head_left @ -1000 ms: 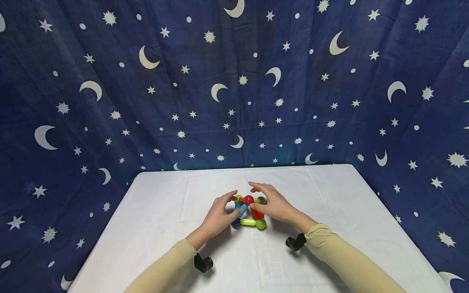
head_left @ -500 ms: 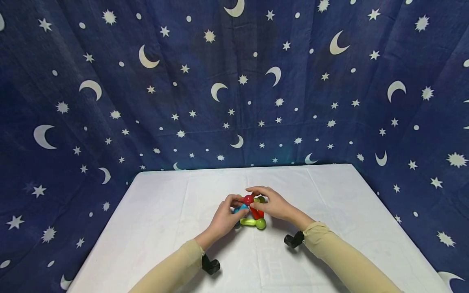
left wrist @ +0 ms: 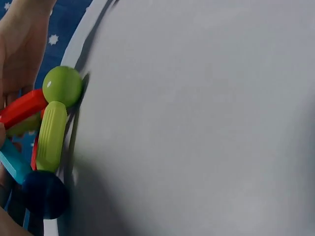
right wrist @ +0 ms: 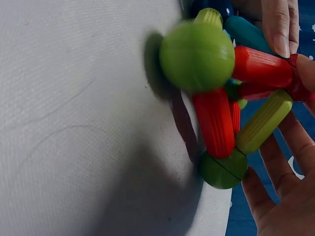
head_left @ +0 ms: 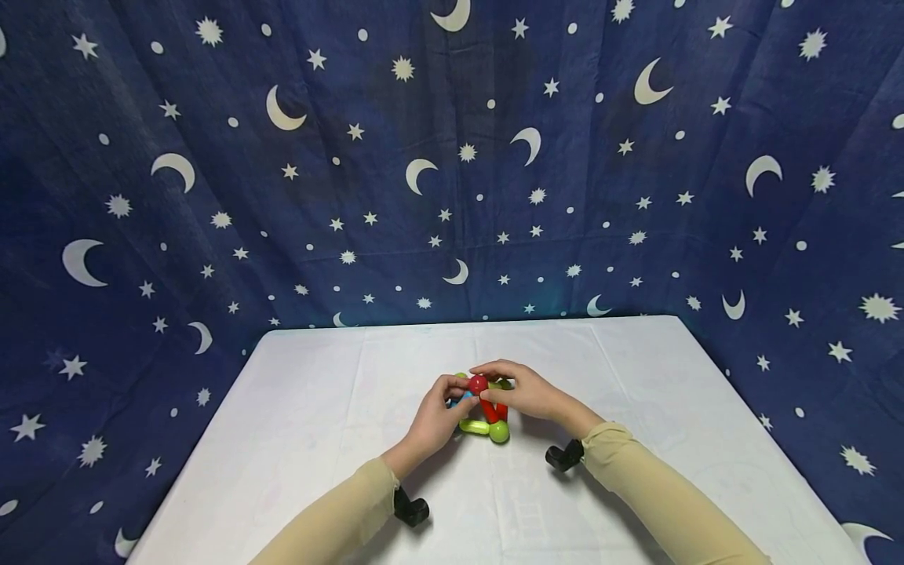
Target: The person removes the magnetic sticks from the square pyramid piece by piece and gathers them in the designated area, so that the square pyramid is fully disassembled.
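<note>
A small pyramid-like frame of toy magnetic rods and balls stands on the white table. At its top is a red ball (head_left: pixel 478 384). My right hand (head_left: pixel 528 394) pinches this ball between thumb and fingers. From the other side, my left hand (head_left: pixel 434 411) pinches the upper end of a blue rod (left wrist: pixel 15 161) close beside the ball. Front right, a light green ball (head_left: pixel 498 431) joins a light green rod (head_left: pixel 474 427) and a red rod (right wrist: pixel 214 123). A dark blue ball (left wrist: pixel 45 194) and a dark green ball (right wrist: pixel 224 169) form other corners. My left hand hides part of the frame.
The white cloth-covered table (head_left: pixel 353 377) surrounds the frame. A dark blue curtain (head_left: pixel 452 212) with moons and stars hangs behind and at the sides. Black camera mounts (head_left: pixel 412 508) sit under both wrists.
My left hand has moved right and its fingers have come together at the frame's top. My right fingers have lowered onto the red ball. The frame has shifted very slightly left.
</note>
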`<state>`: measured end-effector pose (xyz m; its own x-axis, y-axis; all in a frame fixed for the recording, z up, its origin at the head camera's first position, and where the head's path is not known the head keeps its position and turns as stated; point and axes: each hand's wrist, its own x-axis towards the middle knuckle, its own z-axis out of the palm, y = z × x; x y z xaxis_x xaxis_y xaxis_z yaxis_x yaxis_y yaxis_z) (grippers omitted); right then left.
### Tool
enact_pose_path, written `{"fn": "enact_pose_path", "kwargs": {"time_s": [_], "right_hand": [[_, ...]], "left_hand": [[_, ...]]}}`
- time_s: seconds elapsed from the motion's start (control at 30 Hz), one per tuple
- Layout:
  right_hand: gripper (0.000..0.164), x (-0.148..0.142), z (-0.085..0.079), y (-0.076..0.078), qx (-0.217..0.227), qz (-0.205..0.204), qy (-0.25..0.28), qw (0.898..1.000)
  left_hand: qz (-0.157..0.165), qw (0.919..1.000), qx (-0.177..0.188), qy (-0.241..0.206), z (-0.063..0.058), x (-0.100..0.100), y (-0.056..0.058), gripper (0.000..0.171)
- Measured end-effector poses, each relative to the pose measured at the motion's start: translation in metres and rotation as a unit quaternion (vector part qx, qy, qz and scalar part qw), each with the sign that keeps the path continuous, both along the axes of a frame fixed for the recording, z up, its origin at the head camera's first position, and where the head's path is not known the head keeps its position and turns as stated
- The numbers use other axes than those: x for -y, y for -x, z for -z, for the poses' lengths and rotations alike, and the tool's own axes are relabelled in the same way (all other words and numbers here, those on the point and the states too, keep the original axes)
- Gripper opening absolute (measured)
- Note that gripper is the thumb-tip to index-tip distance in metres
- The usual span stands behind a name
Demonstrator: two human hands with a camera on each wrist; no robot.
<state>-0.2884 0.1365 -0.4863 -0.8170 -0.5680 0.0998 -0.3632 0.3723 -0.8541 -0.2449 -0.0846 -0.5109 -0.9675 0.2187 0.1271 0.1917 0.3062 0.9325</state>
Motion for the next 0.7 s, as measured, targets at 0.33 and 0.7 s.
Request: {"fn": "enact_pose_path", "kwargs": {"time_s": [0.33,0.7], "right_hand": [[0.048,0.002,0.000,0.002,0.006,0.018,-0.006,1.000],[0.045,0.006,0.003,0.003,-0.005,0.012,0.013,1.000]], "left_hand": [[0.024,0.9993,0.025,-0.013,0.002,0.013,0.016,0.027],[0.052,0.9979,0.038,-0.012,-0.003,0.019,0.026,0.022]]}}
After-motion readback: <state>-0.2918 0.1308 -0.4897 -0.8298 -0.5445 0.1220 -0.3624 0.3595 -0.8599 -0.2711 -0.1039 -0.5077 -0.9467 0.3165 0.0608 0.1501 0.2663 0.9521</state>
